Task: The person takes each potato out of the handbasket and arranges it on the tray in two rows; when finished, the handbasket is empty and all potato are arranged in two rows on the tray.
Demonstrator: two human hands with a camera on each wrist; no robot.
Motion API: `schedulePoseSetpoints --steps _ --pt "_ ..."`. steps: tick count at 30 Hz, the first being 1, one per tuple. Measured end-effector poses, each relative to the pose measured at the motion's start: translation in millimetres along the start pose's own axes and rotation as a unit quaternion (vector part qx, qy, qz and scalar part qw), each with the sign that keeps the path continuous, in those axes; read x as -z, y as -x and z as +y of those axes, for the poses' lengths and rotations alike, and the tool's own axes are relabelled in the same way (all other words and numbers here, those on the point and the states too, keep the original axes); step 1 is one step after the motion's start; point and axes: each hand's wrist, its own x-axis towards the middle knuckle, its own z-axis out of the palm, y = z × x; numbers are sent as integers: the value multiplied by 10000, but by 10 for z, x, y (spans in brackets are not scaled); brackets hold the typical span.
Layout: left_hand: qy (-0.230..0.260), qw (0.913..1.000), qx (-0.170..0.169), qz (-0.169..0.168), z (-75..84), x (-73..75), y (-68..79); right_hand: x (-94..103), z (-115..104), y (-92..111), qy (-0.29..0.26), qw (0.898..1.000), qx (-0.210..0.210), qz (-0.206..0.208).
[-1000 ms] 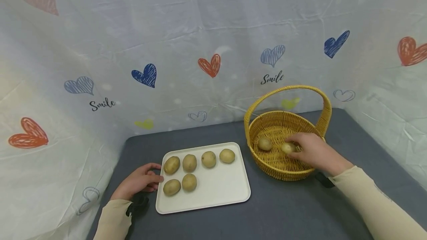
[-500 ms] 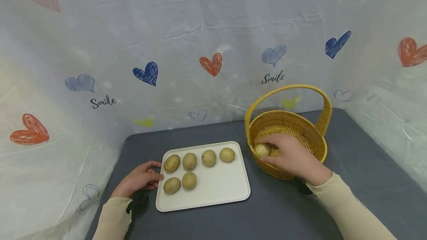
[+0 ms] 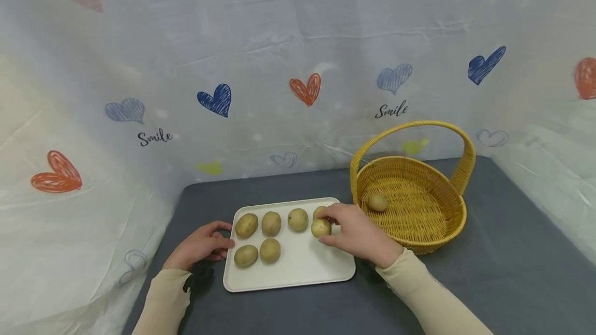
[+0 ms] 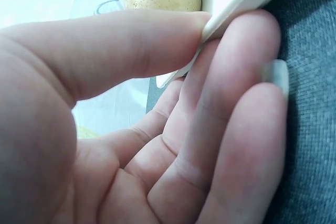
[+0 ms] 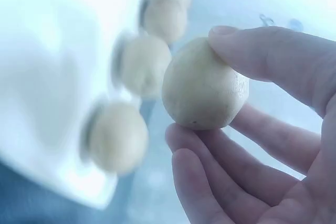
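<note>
My right hand [image 3: 360, 234] pinches a potato [image 3: 321, 228] between thumb and fingers over the right part of the white tray [image 3: 302, 270]. In the right wrist view that potato [image 5: 202, 90] appears held clear of the tray. Two rows of potatoes lie on the tray, several at the back and two at the front left. The held potato partly covers the rightmost back one. My left hand [image 3: 202, 244] holds the tray's left edge; in the left wrist view the thumb [image 4: 152, 43] presses on the rim, with fingers under and beside it.
A yellow wicker basket [image 3: 458, 224] with a tall arched handle stands right of the tray. One potato [image 3: 377, 202] lies inside it at the left. A white curtain printed with hearts hangs behind the dark grey table [image 3: 279, 314].
My right hand has taken a potato at the basket and carried it left over the tray. My left hand stays at the tray's edge. The head view has shifted slightly.
</note>
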Motion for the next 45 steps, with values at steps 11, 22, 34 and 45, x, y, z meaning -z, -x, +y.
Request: schedulePoseSetpoints --steps 11,22,34,45 --pt "-1 10000 59 19 43 -15 11 -445 -83 -153 45 9998 151 -133" --pt "24 10000 33 -9 25 -8 21 -585 -76 -152 50 9996 207 -203" --pt "86 9999 68 -8 27 -8 22 -621 -98 -157 4 9992 356 -195" --pt "73 9999 96 15 16 -2 9 -638 -96 -170 73 9989 405 -241"
